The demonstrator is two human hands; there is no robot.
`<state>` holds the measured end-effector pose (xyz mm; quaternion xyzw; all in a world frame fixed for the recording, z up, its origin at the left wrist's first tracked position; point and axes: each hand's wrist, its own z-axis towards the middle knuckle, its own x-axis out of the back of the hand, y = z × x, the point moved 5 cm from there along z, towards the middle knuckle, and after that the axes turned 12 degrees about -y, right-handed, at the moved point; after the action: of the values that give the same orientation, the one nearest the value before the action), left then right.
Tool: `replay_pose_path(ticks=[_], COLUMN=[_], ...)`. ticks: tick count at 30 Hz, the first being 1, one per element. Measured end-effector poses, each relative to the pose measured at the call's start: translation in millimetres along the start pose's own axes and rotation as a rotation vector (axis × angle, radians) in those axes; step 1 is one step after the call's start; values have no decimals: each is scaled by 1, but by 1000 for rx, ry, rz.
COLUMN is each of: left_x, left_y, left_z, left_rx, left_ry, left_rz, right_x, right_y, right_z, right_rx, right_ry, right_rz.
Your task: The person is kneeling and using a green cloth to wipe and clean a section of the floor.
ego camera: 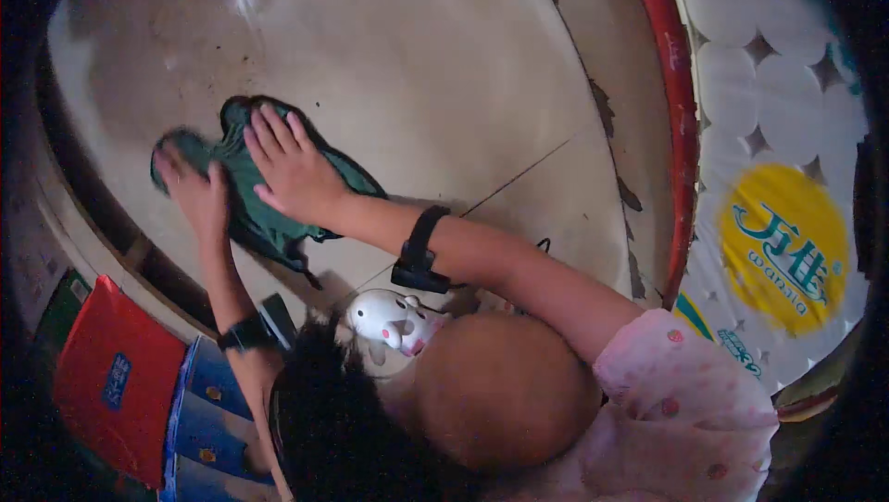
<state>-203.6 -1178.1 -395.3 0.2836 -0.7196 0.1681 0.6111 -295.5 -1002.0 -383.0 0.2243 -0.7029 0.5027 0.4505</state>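
Note:
A dark green cloth item (260, 182) with blackish edging lies crumpled on a pale, smooth surface (444, 71). My right hand (298, 175) rests palm down on its upper part, fingers slightly spread. On the cloth's left end is my left hand (194, 189), thumb apart and fingertips blurred. Neither hand visibly grips the fabric. A narrow dark tail of the cloth points toward a white toy-like figure (392, 321) with pink parts, which is partly covered by a rounded, skin-coloured body part, possibly a knee (507, 391).
Black bands circle both forearms. A red packet (118, 377) and blue packages (215, 412) lie at lower left, beyond the surface's raised edge (104, 245). On the right are a red strip (670, 71) and a large white plastic-wrapped pack (750, 106). Dark hair (347, 418) blocks the bottom middle.

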Motion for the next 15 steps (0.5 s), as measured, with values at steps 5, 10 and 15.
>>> replay_pose_path(ticks=[5, 10, 15], left_x=[-7, -6, -9], left_y=[120, 203, 244], left_z=[78, 75, 60], left_rx=[-286, -381, -497], left_ry=[-57, -94, -31], left_rz=[16, 36, -71], right_x=[16, 47, 73], right_y=[60, 117, 156], right_z=[-4, -58, -105], right_rx=[-247, -341, -478], right_ry=[-5, 79, 143], right_rz=[-179, -69, -114])
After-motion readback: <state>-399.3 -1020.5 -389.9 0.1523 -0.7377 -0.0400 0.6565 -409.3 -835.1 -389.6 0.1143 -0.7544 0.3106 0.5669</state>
